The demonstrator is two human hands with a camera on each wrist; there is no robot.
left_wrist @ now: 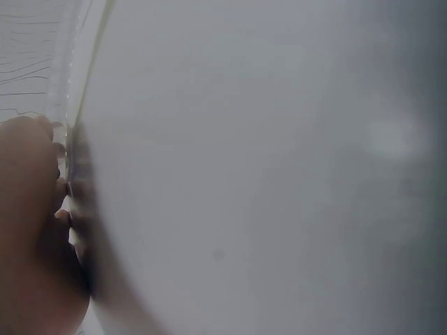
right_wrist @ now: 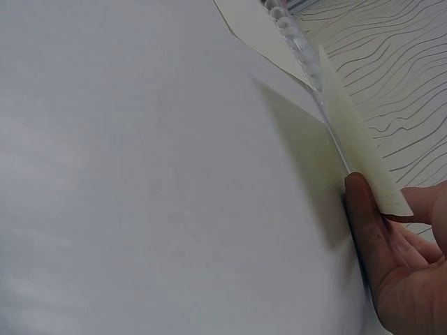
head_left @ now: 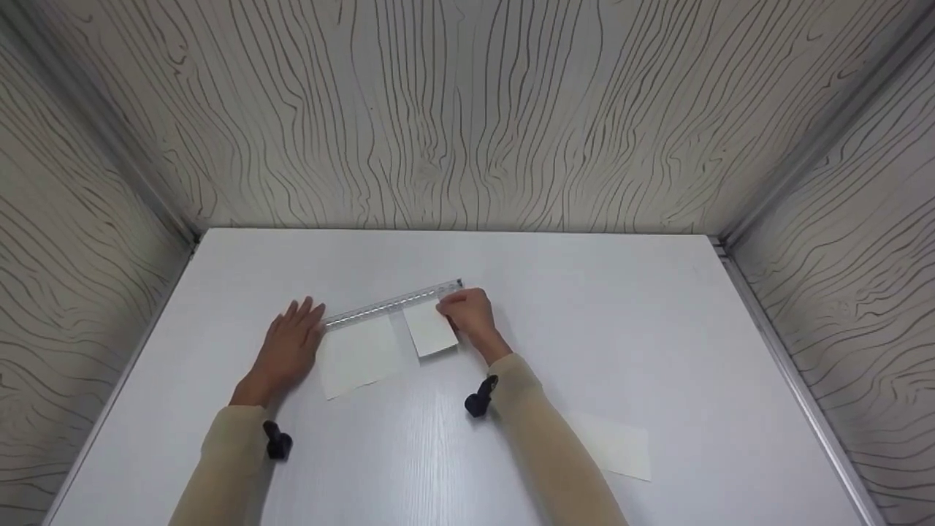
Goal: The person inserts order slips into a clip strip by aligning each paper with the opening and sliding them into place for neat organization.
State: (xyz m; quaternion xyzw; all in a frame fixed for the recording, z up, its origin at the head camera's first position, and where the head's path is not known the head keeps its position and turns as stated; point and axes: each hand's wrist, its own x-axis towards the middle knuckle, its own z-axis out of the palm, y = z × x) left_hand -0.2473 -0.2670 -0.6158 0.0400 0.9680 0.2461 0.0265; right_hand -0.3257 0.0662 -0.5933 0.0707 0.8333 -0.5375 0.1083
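A transparent ruler lies slanted across the white table, its right end farther back. My left hand rests with fingers extended at the ruler's left end, beside a cream sheet of paper below the ruler. In the left wrist view the hand is partly cut off by the frame. Near the ruler's right end, my right hand pinches the right edge of a smaller piece of paper. The right wrist view shows this paper raised off the table between thumb and fingers, casting a shadow.
Another cream piece of paper lies at the front right, partly behind the right sleeve. Wood-grain panels stand at the back and both sides of the table.
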